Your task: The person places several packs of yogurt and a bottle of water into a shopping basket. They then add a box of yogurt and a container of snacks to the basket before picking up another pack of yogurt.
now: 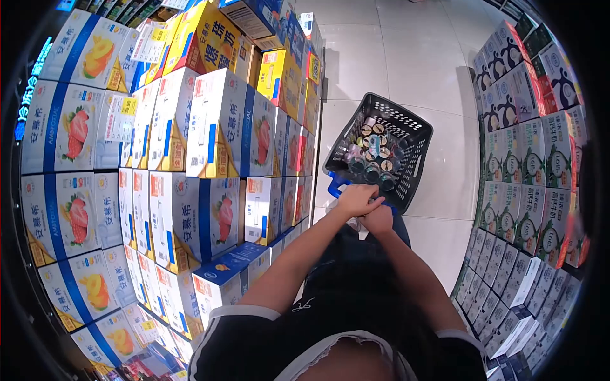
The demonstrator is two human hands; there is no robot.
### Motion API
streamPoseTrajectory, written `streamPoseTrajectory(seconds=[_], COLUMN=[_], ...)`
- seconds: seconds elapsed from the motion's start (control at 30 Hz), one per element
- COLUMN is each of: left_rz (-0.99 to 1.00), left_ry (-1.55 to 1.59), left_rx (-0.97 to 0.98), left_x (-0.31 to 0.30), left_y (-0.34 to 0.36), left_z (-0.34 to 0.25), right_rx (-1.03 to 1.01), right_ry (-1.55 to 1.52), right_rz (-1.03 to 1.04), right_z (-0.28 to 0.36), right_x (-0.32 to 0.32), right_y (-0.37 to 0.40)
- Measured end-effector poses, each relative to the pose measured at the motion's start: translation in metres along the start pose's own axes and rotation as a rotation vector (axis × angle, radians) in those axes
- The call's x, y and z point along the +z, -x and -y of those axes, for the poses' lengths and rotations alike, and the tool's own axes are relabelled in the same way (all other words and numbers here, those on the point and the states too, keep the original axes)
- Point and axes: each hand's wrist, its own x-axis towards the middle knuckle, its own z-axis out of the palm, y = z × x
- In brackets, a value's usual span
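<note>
A black plastic shopping basket with perforated walls stands in front of me, tilted in view. Several small bottles or jars, some with dark lids and some with pale ones, are grouped inside it. Along its near edge runs a blue handle, partly covered by my hands. My left hand is closed at the handle and overlaps my right hand. Just beside it, my right hand is also closed at the handle, with most of its fingers hidden.
Stacked white-and-blue drink cartons rise close on my left, with yellow boxes on top and price tags hanging. More milk cartons line the right side. Pale floor tiles stretch between the two stacks.
</note>
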Motion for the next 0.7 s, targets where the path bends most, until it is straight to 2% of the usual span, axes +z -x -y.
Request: streamPoseTrajectory(seconds=[0.07, 0.13, 0.17, 0.2, 0.27, 0.3, 0.43, 0.5, 0.7], left_rz=[0.025, 0.003, -0.008, -0.015, 0.074, 0.223, 0.22, -0.022, -0.215], left_ry=[0.008, 0.351, 0.396, 0.402, -0.365, -0.256, -0.076, 0.003, 0.037], left_rx=[-0.024, -0.305, -0.373, -0.374, -0.227, -0.388, -0.457, -0.427, -0.454], left_x=[-0.005, -0.006, -0.004, 0.0, -0.001, -0.009, -0.02, -0.019, -0.02], left_y=[-0.025, -0.053, -0.066, -0.073, -0.087, -0.1, -0.137, -0.147, -0.195], left_z=[0.002, 0.011, 0.024, 0.037, 0.061, 0.053, 0.037, 0.036, 0.032], right_rx=[0.03, 0.059, -0.004, -0.01, -0.107, -0.076, -0.128, -0.109, -0.204], right_ry=[0.035, 0.063, 0.014, 0.021, 0.074, 0.042, 0.082, 0.084, 0.095], right_rz=[0.028, 0.168, 0.052, 0.055, 0.014, 0.019, 0.056, 0.092, 0.145], right_z=[-0.012, -0.024, -0.031, -0.038, -0.056, -0.058, -0.076, -0.081, -0.12], right_x=[-0.011, -0.022, -0.027, -0.03, -0.032, -0.039, -0.068, -0.082, -0.106], right_y=[-0.018, -0.037, -0.043, -0.047, -0.062, -0.068, -0.097, -0.108, -0.15])
